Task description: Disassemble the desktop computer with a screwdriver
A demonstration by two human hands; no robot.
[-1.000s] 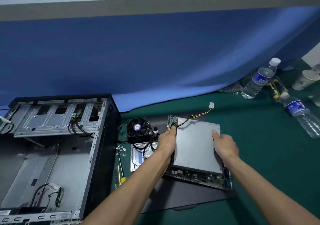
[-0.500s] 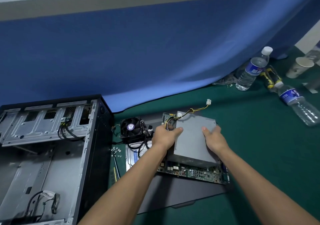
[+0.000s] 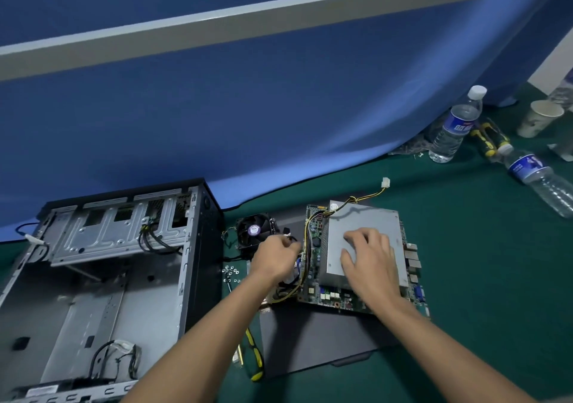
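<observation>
Our right hand (image 3: 370,263) lies flat and open, palm down, on the grey metal box (image 3: 362,241) that sits on the green circuit board (image 3: 313,266), which rests on a dark panel (image 3: 322,343) on the green table (image 3: 483,278). Our left hand (image 3: 274,258) is curled loosely at the board's left edge, among the yellow and black wires (image 3: 307,247); we cannot tell whether it grips anything. Just behind that hand stands the black fan (image 3: 252,230), and a cluster of small screws (image 3: 231,274) lies to its left on the table. The screwdriver (image 3: 252,357) with the yellow and black handle lies near the table's front edge, beside the panel, touched by neither hand. The opened computer case (image 3: 102,281) fills the table's left side, and two water bottles (image 3: 454,125) and a paper cup (image 3: 541,117) stand near the far right corner
</observation>
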